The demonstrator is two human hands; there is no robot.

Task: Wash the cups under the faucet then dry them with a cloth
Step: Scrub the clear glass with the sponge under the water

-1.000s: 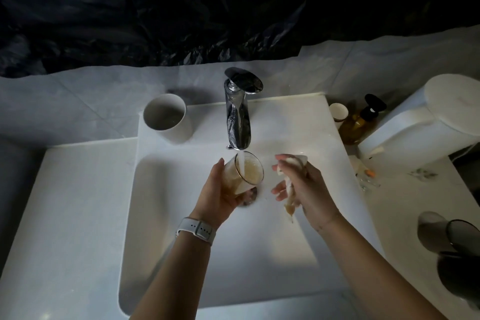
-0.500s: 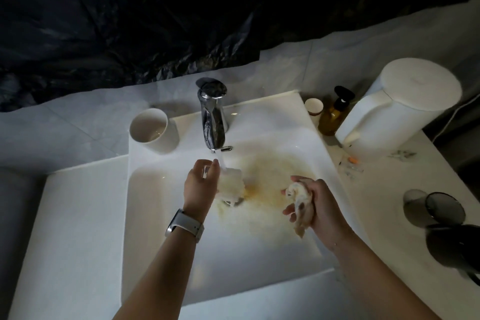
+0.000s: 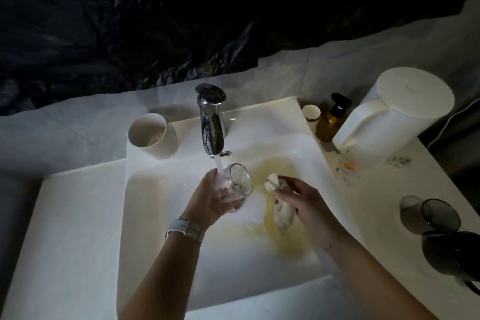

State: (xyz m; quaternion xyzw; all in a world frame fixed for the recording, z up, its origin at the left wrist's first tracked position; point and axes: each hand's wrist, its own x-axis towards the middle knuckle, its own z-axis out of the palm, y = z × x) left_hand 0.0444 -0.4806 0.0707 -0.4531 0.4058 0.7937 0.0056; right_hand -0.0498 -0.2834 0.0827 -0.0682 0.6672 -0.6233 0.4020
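My left hand [image 3: 211, 196] grips a clear glass cup [image 3: 238, 181] tilted on its side, mouth to the right, under the running chrome faucet [image 3: 211, 122]. The water stream falls on the cup's side by my fingers. To its right, my right hand [image 3: 305, 201] squeezes a wet white cloth [image 3: 281, 209], and yellowish liquid runs from it into the white sink [image 3: 161, 228]. A white ceramic cup [image 3: 152, 135] stands upright on the sink's back left corner.
At the back right stand a small paper cup [image 3: 311, 114], an amber pump bottle [image 3: 331, 122] and a white kettle [image 3: 389, 117]. A dark glass cup [image 3: 431, 215] and a dark jug [image 3: 457, 254] sit on the right counter. A yellow stain spreads over the basin floor.
The cup held the stream upright, then was tipped over, spilling yellow liquid; now it lies tilted with its mouth to the right. My right hand moved lower and wrings the cloth.
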